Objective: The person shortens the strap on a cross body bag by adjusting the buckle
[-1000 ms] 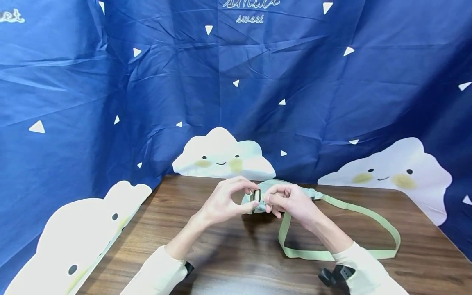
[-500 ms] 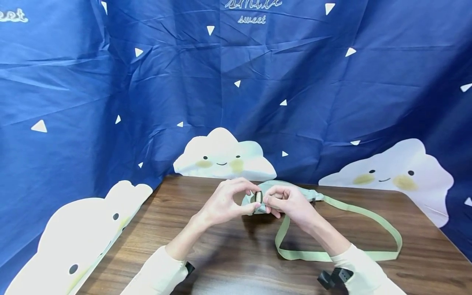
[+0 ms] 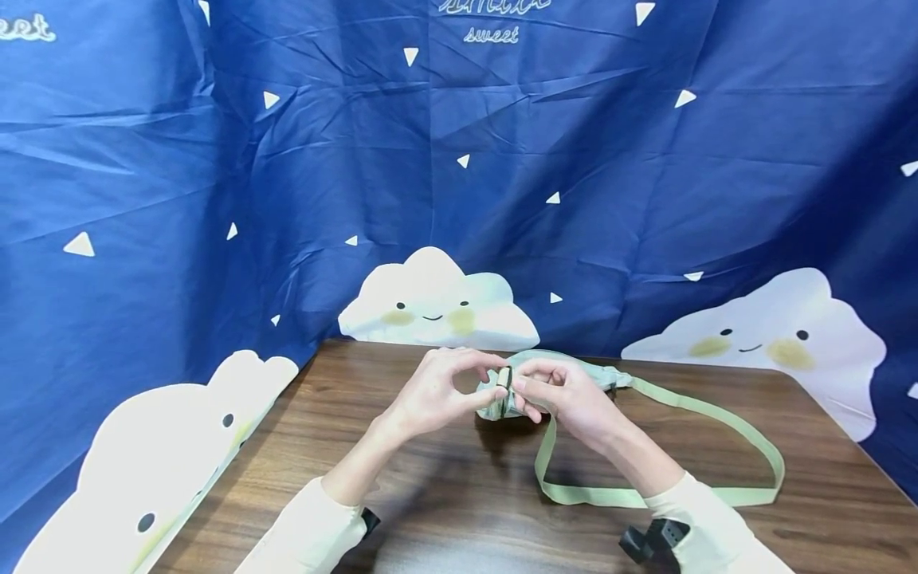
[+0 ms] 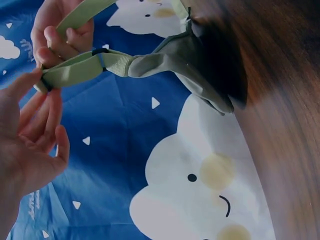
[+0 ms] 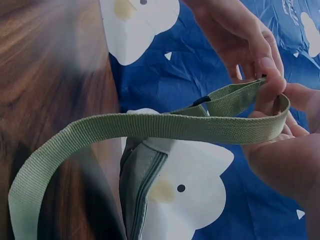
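Observation:
A pale green sling bag (image 4: 192, 65) with a zip hangs above the far part of the table, its long webbing strap (image 3: 746, 434) looping to the right. My left hand (image 3: 433, 392) pinches a dark strap slider (image 3: 505, 379) between thumb and index finger. Close against it, my right hand (image 3: 566, 395) pinches the strap between thumb and fingers. In the right wrist view the webbing (image 5: 200, 129) bends back around those fingertips. A second dark loop (image 4: 101, 52) sits on the strap between the hands and the bag. The webbing inside the slider is partly hidden by fingers.
The brown wooden table (image 3: 301, 478) lies under both forearms. A blue curtain (image 3: 344, 159) with white triangles and smiling clouds (image 3: 437, 295) hangs behind and at the left. Part of the strap lies on the table by my right forearm.
The slider has turned a little and tilted in my left fingertips. My right fingers have shifted slightly at the strap, and the bag's near end has moved slightly right.

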Motion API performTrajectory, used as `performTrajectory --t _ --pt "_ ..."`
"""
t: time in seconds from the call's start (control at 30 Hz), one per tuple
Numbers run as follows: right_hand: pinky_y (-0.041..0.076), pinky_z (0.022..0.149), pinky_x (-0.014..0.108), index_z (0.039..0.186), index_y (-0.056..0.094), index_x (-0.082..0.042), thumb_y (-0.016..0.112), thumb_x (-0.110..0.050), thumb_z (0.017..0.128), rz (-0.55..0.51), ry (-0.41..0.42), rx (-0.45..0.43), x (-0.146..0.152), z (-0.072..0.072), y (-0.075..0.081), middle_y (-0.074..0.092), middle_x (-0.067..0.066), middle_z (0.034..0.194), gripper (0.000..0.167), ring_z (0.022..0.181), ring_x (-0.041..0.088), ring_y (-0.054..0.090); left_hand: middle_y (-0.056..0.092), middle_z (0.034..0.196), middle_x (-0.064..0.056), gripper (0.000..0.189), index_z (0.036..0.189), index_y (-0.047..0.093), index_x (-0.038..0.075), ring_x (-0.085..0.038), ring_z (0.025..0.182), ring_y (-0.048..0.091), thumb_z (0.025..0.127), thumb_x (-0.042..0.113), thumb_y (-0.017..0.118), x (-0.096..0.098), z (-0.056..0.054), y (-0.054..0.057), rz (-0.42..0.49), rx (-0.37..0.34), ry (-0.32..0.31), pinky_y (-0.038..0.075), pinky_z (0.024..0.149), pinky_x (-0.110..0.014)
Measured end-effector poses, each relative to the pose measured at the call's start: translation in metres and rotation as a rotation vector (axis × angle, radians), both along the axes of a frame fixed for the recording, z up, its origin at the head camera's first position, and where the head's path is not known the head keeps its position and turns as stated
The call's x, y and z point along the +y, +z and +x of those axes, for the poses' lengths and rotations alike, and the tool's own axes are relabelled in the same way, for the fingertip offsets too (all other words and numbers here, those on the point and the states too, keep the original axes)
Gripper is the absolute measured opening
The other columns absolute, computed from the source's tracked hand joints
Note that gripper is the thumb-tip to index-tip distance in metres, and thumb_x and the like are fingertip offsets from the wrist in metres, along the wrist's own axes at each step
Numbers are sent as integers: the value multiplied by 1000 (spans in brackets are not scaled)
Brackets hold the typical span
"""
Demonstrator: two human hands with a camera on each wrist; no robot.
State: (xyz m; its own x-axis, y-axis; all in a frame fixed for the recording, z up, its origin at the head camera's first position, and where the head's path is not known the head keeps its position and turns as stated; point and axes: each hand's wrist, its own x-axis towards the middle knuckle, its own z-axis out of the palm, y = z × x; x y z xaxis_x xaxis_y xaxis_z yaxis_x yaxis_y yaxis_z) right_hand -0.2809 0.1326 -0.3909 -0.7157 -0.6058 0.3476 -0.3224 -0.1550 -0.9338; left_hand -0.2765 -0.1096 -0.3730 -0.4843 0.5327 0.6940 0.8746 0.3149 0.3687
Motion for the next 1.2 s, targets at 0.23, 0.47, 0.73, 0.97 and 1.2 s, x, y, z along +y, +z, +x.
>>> performTrajectory --t 0.23,0.47,0.73,0.97,1.2 --pt "46 63 27 105 55 20 58 -12 104 6 11 -65 6 -4 1 62 11 80 31 64 18 52 72 94 6 26 111 72 18 -14 87 67 88 27 82 -2 0 3 20 -88 18 48 87 -28" --pt "46 62 27 101 60 14 60 -9 102 20 -11 -9 5 -2 1 62 10 78 23 63 18 53 67 97 15 27 111 69 19 -3 89 61 88 25 83 -2 0 1 -6 -114 -3 48 87 -28" --pt "47 62 28 103 58 18 58 -9 103 35 18 -5 6 -4 0 62 11 79 28 64 21 52 65 96 16 28 113 68 19 -6 88 63 89 25 82 -3 1 2 -29 -98 -14 49 86 -29" --pt "47 64 28 105 59 17 60 -10 102 46 -3 -27 11 -4 0 64 8 78 27 64 18 53 65 95 15 30 113 67 20 -7 89 63 87 25 83 -3 1 3 -13 -104 -15 47 87 -27" --pt "47 61 30 102 57 18 61 -12 102 65 -27 -10 7 1 2 61 12 74 31 62 20 52 65 96 14 30 111 66 20 -16 91 66 87 23 83 -3 3 2 -28 -122 -28 47 89 -28"
